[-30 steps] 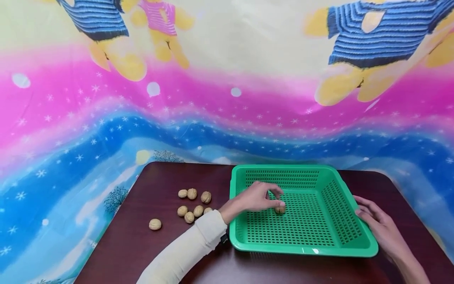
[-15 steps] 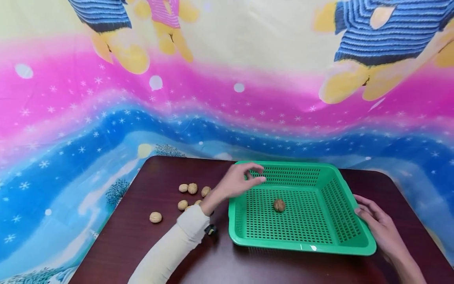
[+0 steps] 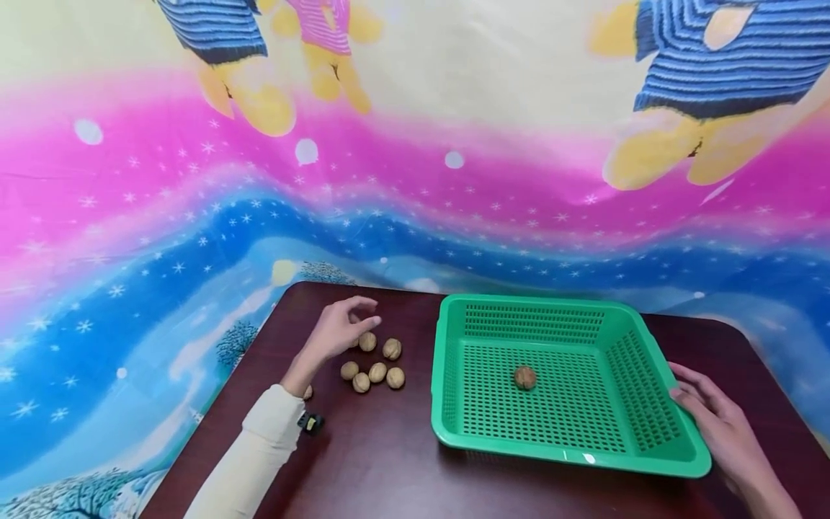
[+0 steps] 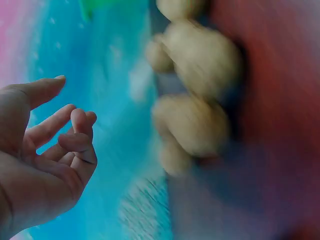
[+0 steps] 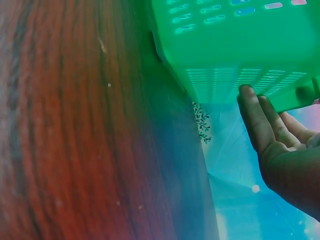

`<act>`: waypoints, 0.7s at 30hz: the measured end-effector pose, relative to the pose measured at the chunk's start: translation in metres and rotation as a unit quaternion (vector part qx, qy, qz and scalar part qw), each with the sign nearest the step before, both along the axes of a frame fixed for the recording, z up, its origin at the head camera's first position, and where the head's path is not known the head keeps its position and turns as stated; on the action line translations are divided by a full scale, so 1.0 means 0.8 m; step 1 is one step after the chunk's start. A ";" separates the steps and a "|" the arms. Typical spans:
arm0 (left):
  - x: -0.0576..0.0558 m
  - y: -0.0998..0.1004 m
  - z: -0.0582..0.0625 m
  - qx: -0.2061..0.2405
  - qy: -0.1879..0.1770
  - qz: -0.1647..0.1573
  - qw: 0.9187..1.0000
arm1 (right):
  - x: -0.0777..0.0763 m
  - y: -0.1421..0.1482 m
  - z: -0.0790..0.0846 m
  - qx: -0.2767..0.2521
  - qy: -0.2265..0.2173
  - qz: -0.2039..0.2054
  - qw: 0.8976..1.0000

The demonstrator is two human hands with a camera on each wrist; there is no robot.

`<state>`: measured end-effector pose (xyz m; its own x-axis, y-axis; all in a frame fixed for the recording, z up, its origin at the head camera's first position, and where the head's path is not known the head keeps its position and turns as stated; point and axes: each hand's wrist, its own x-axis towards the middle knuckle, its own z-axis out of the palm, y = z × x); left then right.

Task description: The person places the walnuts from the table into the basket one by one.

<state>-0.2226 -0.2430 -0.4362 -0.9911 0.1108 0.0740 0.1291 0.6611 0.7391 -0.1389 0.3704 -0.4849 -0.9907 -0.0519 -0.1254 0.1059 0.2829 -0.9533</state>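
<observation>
My left hand [image 3: 340, 328] hovers above the far left part of a group of walnuts [image 3: 377, 373], fingers loosely bent and nothing between them. In the left wrist view, that hand [image 4: 55, 155] has its thumb apart from the curved fingers, and the walnuts [image 4: 202, 60] beside it are blurred. One darker walnut [image 3: 525, 377] lies alone on the floor of the green plastic basket [image 3: 570, 455]. At the basket's right side my right hand [image 3: 716, 418] holds the rim, thumb at the edge. The right wrist view shows its fingers [image 5: 257, 122] against the slotted outer wall.
The dark reddish-brown table [image 3: 389, 461] bears the basket and walnuts. Another walnut [image 3: 308, 393] is partly hidden behind my left wrist. A printed cloth [image 3: 402, 180] with bears and snowflakes hangs right behind the table's far edge.
My left hand has let go of the darker walnut in the basket, risen out over the left rim and moved left above the other walnuts. The right hand has stayed at the basket.
</observation>
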 end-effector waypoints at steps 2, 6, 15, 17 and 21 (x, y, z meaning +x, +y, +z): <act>0.002 -0.017 -0.010 -0.008 -0.017 0.012 1.000 | 0.001 0.001 0.000 -0.004 0.001 0.001 1.000; 0.007 -0.039 -0.026 -0.024 -0.039 0.036 0.998 | 0.000 0.002 -0.002 -0.015 0.003 0.006 1.000; 0.016 -0.048 -0.056 -0.055 -0.074 0.055 0.994 | 0.005 0.004 -0.006 0.008 -0.005 0.014 1.000; 0.015 -0.046 -0.057 -0.058 -0.068 0.051 0.995 | 0.004 0.004 -0.004 0.011 -0.002 0.012 1.000; 0.013 -0.048 -0.058 -0.073 -0.057 0.055 0.994 | 0.000 0.003 -0.001 0.009 0.006 0.010 1.000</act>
